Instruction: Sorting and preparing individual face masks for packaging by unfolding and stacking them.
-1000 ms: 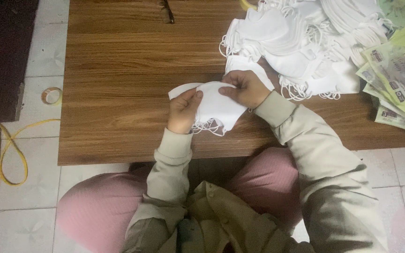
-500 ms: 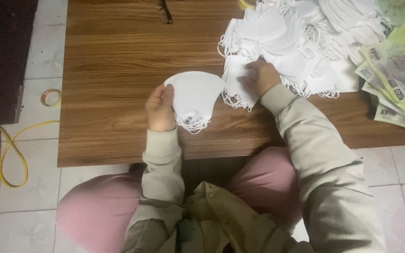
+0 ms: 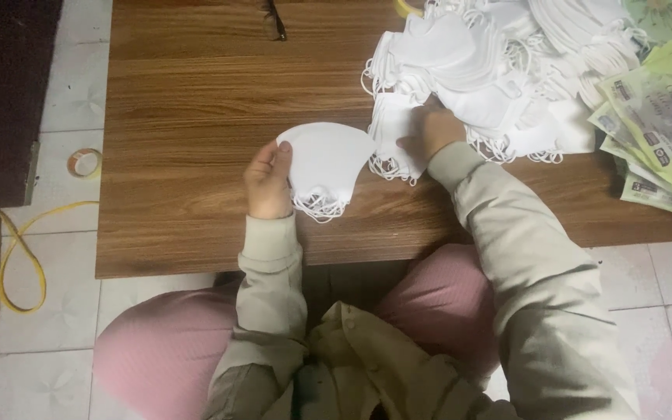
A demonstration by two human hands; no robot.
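Head view: we note the wooden table (image 3: 196, 140) first, then the heap of white masks (image 3: 499, 54) at its far right, green printed packets (image 3: 663, 117) beside it. Left hand (image 3: 267, 183) grips a folded stack of masks (image 3: 327, 159) (ear loops dangling); right hand (image 3: 433, 128) pinches a mask (image 3: 390, 128) at the heap's edge.

Counting here: one wooden bench (image 3: 196, 155), one roll of tape (image 3: 84, 162) and one yellow cord (image 3: 17, 257) on the floor, two hands, plus a mask pile (image 3: 507, 54) and green packets (image 3: 663, 117) too jumbled to count.
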